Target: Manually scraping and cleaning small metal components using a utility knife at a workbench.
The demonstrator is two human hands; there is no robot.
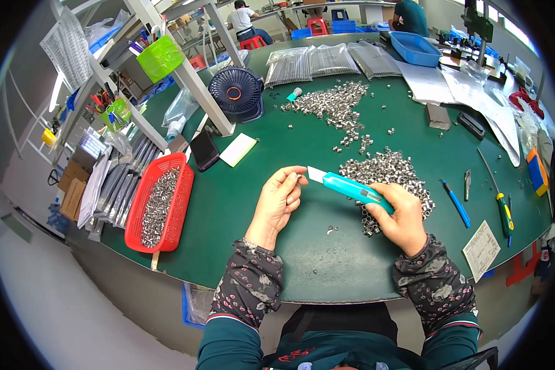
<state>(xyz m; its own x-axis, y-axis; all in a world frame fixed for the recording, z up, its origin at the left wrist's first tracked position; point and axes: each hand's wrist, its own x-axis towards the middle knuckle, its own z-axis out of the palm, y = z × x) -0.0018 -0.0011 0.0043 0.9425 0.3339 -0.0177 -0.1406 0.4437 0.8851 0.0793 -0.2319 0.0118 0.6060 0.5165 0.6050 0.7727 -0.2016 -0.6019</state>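
My right hand (pixel 404 219) is wrapped round a teal utility knife (pixel 350 187), its blade slid out and pointing left. Facing it, the fingertips of my left hand (pixel 276 202) pinch a small shiny metal ring (pixel 299 177), mostly covered by the fingers. The blade tip is right by that ring; whether they touch I cannot tell. Beneath and beyond the knife lies a heap of short metal rings (pixel 385 172) on the green table mat (pixel 333 271). A few tiny scraps (pixel 332 230) lie on the mat between my forearms.
A red basket (pixel 182 203) of small metal parts stands at the left. Farther back are another ring pile (pixel 333 105), a dark fan (pixel 235 92) and bagged metal tubes (pixel 333 61). At the right lie a blue pen-like tool (pixel 456 205), a screwdriver (pixel 504 214) and a paper slip (pixel 481 250).
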